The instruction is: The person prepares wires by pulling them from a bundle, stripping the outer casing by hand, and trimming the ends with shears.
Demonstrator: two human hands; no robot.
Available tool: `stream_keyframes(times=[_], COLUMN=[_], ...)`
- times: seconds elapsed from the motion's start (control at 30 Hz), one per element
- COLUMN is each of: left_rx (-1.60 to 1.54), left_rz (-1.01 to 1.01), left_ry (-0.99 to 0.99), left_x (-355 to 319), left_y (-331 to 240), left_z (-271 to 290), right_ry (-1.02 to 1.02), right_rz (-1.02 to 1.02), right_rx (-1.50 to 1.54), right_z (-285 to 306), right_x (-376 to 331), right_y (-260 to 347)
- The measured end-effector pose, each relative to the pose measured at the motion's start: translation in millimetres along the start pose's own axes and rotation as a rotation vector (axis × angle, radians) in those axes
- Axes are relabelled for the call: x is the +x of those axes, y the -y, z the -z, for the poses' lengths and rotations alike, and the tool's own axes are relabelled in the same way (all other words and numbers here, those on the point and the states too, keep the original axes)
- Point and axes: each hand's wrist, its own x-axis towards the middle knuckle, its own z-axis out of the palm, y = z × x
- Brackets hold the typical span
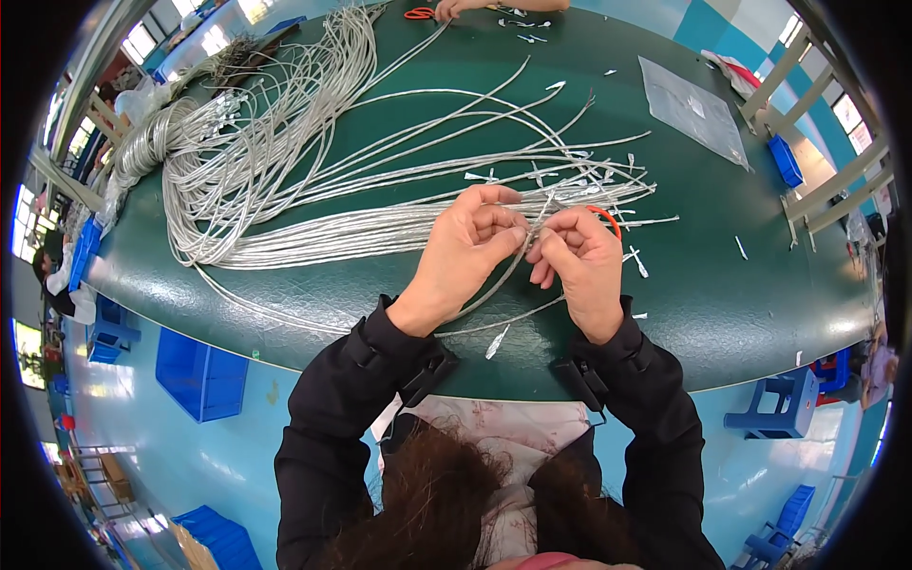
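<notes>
My left hand (475,237) pinches a thin silvery-grey cable (502,279) near its end, thumb against the curled fingers. Close beside it, the fingers of my right hand (581,256) are also closed on the cable's tip, which points up between both hands. Part of an orange loop (608,220), like a scissors handle, shows behind my right hand; the rest is hidden. Beyond my hands lies a large bundle of the same cables (323,242), their loose ends fanned to the right. Small white scraps (496,342) are scattered around.
Cables sit on a dark green table (703,313). At its far side, another person's hand (460,8) is next to an orange-handled tool (419,13). A clear plastic bag (679,104) lies far right. Below stand a blue crate (198,375) and a blue stool (779,404).
</notes>
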Motion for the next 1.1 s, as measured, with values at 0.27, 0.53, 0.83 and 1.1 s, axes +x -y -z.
stream_keyframes(times=[0.27, 0.53, 0.83, 1.1], left_rx=[-0.056, 0.03, -0.066, -0.099], left_rz=[-0.036, -0.057, -0.014, 0.025], left_ry=[-0.073, -0.097, -0.081, -0.042], left_x=[2, 0, 1, 1], left_y=[-1, 2, 2, 1], left_z=[3, -1, 3, 4], right_ry=[-0.029, -0.008, 0.052, 0.039], right_rz=[-0.038, -0.073, -0.131, -0.187], right_rx=[0.046, 0.031, 0.141, 0.3], right_z=[-2, 3, 0, 12], right_x=[2, 1, 3, 7], right_y=[6, 0, 6, -3])
